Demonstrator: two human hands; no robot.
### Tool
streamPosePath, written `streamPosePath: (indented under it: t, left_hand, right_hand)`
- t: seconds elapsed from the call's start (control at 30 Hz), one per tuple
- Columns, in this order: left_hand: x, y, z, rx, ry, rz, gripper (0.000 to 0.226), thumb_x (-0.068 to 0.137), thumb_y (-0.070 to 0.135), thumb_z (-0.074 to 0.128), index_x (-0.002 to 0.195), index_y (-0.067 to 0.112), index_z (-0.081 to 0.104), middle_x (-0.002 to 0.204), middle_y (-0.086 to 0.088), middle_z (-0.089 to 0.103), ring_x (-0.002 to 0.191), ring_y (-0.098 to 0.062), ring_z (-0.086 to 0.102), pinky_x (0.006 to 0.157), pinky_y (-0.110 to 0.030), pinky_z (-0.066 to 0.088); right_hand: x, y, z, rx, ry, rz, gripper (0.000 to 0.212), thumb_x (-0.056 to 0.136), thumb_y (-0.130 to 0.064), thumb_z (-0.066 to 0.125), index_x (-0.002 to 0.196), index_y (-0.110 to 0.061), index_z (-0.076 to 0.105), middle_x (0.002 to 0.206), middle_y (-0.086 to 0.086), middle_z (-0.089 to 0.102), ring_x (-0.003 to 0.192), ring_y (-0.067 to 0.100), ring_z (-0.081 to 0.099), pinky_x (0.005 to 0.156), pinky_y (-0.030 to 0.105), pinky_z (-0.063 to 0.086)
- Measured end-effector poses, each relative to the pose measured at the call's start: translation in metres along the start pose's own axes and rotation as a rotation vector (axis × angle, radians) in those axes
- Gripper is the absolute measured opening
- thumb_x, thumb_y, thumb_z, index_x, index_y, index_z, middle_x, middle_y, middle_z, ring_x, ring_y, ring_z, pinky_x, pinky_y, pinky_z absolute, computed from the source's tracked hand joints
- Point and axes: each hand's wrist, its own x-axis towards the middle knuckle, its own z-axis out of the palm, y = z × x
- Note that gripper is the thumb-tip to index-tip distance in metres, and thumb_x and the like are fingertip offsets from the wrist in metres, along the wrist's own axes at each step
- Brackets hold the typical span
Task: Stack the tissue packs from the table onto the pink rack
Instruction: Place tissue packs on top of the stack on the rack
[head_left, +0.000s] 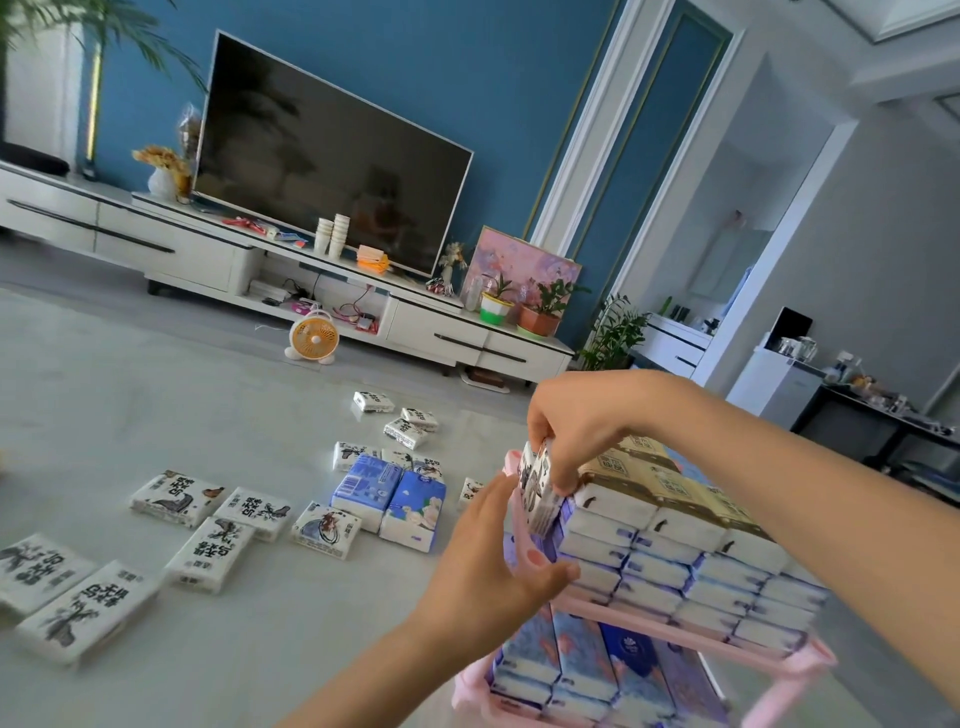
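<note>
The pink rack (779, 656) stands at the lower right, its shelves packed with stacked tissue packs (675, 556). My right hand (576, 421) grips a white pack with black print (537, 493), held on edge against the left end of the rack's top stack. My left hand (493, 551) is spread beside that pack, its fingers straight and its thumb touching the stack's lower corner. Several white printed packs (213, 553) and two blue packs (389, 499) lie scattered on the pale surface to the left.
A white TV cabinet (187, 249) with a large dark screen (327, 150) runs along the blue back wall. A small orange fan (313, 339) sits on the floor before it. Potted plants (540, 306) stand at the cabinet's right end, and a dark table (883, 415) stands at the right.
</note>
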Motion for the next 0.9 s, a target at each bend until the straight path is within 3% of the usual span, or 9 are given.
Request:
streamPosePath:
  t: [0.07,0.13,0.23,0.37,0.43,0.57,0.63,0.73,0.9]
  left_hand:
    - [0.000,0.001,0.001,-0.011,-0.011,0.006,0.069,0.077,0.042,0.068,0.129,0.047,0.023,0.132,0.026,0.032,0.122,0.006,0.029,0.090,-0.003,0.024]
    - [0.000,0.000,0.001,-0.010,-0.006,0.004,0.076,0.078,0.042,0.068,0.138,0.040,0.022,0.139,0.020,0.033,0.121,0.005,0.030,0.091,-0.008,0.024]
    - [0.001,0.001,0.000,-0.006,-0.006,-0.014,0.079,0.078,0.042,0.068,0.142,0.034,0.021,0.139,0.019,0.034,0.118,0.005,0.031,0.091,-0.007,0.025]
    - [0.002,0.004,0.000,0.005,-0.009,-0.009,0.063,0.079,0.037,0.069,0.116,0.055,0.020,0.109,0.036,0.031,0.094,0.020,0.034,0.072,0.010,0.025]
    - [0.003,0.004,-0.001,0.008,-0.001,-0.010,0.064,0.080,0.038,0.068,0.118,0.053,0.020,0.110,0.035,0.030,0.096,0.018,0.031,0.071,0.011,0.023]
    - [0.004,0.003,-0.003,0.030,-0.010,0.000,0.074,0.081,0.042,0.066,0.142,0.033,0.024,0.136,0.024,0.032,0.120,0.006,0.030,0.090,-0.005,0.023]
    - [0.003,0.003,-0.005,0.042,-0.014,0.018,0.069,0.084,0.043,0.061,0.142,0.033,0.025,0.133,0.027,0.029,0.123,0.007,0.028,0.096,-0.010,0.021]
    - [0.009,0.002,-0.008,0.023,-0.013,0.006,0.056,0.091,0.039,0.050,0.142,0.031,0.029,0.140,0.022,0.031,0.131,0.002,0.027,0.102,-0.015,0.022]
    - [0.038,-0.004,-0.017,0.079,-0.138,-0.036,0.059,0.089,0.024,0.058,0.142,0.028,0.032,0.147,0.013,0.032,0.136,-0.006,0.027,0.105,-0.020,0.022]
  right_hand:
    - [0.001,-0.004,-0.001,-0.036,-0.016,-0.001,0.030,0.065,-0.024,0.075,0.082,-0.002,0.066,0.064,0.001,0.046,0.057,0.017,0.038,0.045,0.023,0.028]
    - [0.002,-0.008,0.001,-0.062,-0.027,-0.007,0.023,0.064,-0.025,0.076,0.072,-0.008,0.062,0.058,0.000,0.041,0.054,0.017,0.035,0.043,0.023,0.025]
    - [0.005,-0.011,0.006,-0.100,-0.029,-0.004,0.032,0.067,-0.028,0.077,0.088,-0.005,0.070,0.060,-0.001,0.045,0.056,0.015,0.039,0.043,0.021,0.028]
    - [0.010,-0.008,0.014,-0.089,-0.027,-0.026,0.043,0.068,-0.034,0.079,0.103,-0.012,0.070,0.085,0.000,0.064,0.072,0.016,0.054,0.051,0.022,0.040]
    - [0.013,-0.009,0.020,-0.117,-0.013,-0.031,0.046,0.065,-0.038,0.081,0.102,-0.013,0.069,0.090,0.000,0.065,0.076,0.017,0.056,0.055,0.024,0.042]
    - [0.013,-0.006,0.016,-0.064,0.044,-0.072,0.052,0.067,-0.044,0.079,0.108,-0.015,0.064,0.101,-0.003,0.065,0.093,0.017,0.059,0.072,0.028,0.048]
    - [0.007,0.005,0.004,0.119,0.160,-0.105,0.046,0.077,-0.041,0.072,0.114,-0.017,0.059,0.111,-0.003,0.060,0.098,0.014,0.056,0.078,0.023,0.045]
    - [-0.003,0.027,-0.005,0.283,0.356,-0.092,0.025,0.088,-0.030,0.060,0.111,-0.018,0.061,0.111,-0.002,0.061,0.092,0.010,0.054,0.068,0.016,0.042]
    - [-0.013,0.055,0.016,0.400,0.468,-0.004,0.016,0.090,-0.018,0.055,0.101,-0.019,0.066,0.105,-0.002,0.064,0.094,0.010,0.056,0.084,0.026,0.046]
